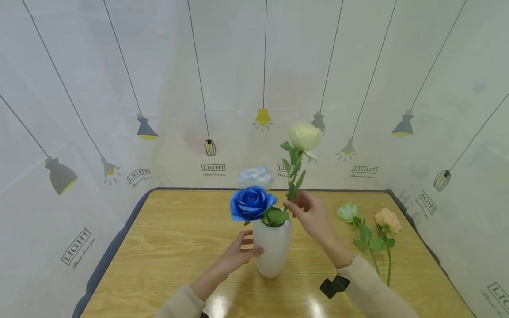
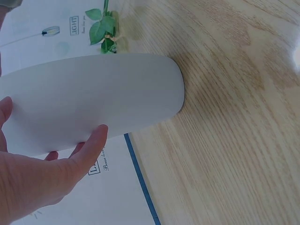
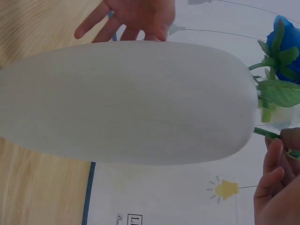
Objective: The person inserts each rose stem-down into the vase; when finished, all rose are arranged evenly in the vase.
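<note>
A white vase [image 1: 272, 249] stands upright on the wooden table, holding a blue rose [image 1: 251, 203] and a pale blue-white rose [image 1: 255, 176]. Against the vase's left side rests my left hand [image 1: 234, 255], its fingers extended and spread; the right wrist view shows that hand [image 3: 136, 18] beyond the vase. Just over the rim, my right hand [image 1: 310, 214] pinches the stem of a cream rose [image 1: 305, 136] between thumb and fingers. This stem [image 3: 265, 132] runs down to the vase mouth; its lower end is hidden.
On the right of the table [image 1: 179, 229] lie a mint-green flower [image 1: 348, 213] and a peach flower [image 1: 387, 220], both with leafy stems. A white cloth [image 1: 167, 79] printed with lamps hangs behind and along both sides. My right wrist carries a black device [image 1: 335, 286].
</note>
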Tool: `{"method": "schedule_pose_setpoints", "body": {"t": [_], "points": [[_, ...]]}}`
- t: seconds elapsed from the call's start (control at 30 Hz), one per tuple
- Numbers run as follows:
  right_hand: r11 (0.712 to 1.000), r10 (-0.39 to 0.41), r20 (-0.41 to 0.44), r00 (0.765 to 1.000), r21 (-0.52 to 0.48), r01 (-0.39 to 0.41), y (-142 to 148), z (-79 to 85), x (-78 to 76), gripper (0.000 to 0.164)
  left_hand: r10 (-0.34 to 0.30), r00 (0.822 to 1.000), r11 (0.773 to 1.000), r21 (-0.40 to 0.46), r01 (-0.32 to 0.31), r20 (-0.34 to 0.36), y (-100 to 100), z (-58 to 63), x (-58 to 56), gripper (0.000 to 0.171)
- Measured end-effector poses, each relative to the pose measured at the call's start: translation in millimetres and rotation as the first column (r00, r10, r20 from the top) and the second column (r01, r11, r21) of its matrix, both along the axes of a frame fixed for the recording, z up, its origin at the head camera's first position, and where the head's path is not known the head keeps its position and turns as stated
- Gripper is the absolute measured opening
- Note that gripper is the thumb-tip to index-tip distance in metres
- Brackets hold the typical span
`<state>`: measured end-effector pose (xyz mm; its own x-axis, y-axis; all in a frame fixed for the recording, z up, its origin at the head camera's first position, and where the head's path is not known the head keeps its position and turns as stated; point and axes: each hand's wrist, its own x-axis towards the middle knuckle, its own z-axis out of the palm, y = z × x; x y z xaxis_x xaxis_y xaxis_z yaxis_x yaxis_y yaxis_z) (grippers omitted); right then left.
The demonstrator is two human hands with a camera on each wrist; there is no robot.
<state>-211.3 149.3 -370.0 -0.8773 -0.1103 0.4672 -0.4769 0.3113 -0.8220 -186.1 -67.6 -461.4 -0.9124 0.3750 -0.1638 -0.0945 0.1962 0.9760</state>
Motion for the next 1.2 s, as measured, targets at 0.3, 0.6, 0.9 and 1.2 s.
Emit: {"method": "schedule_pose_setpoints", "body": {"t": [0.3, 0.6, 0.9, 1.2], "points": [[0.982, -0.054, 0.011, 0.998, 0.181, 0.051, -1, -24.6, -5.0, 0.008, 0.005, 1.0, 1.0, -0.003, -0.005, 0.001, 1, 2.4, 1.4, 0.071], [0.999, -0.016, 0.145, 0.989, 0.052, 0.009, 4, -23.8, -7.5, 0.022, 0.001, 1.0, 1.0, 0.003, -0.001, 0.003, 1, 1.6, 0.3, 0.071], [0.967, -0.02, 0.422, 0.906, -0.221, 0.124, -1, -23.6, -11.1, 0.04, 0.002, 1.0, 1.0, -0.002, -0.002, 0.012, 1, -0.5, -0.1, 0.073], [0.948, -0.057, 0.436, 0.898, -0.26, 0.186, -12, -25.2, -20.2, 0.035, 0.006, 1.0, 1.0, 0.001, -0.006, 0.007, 1, -1.0, -0.5, 0.072]]}}
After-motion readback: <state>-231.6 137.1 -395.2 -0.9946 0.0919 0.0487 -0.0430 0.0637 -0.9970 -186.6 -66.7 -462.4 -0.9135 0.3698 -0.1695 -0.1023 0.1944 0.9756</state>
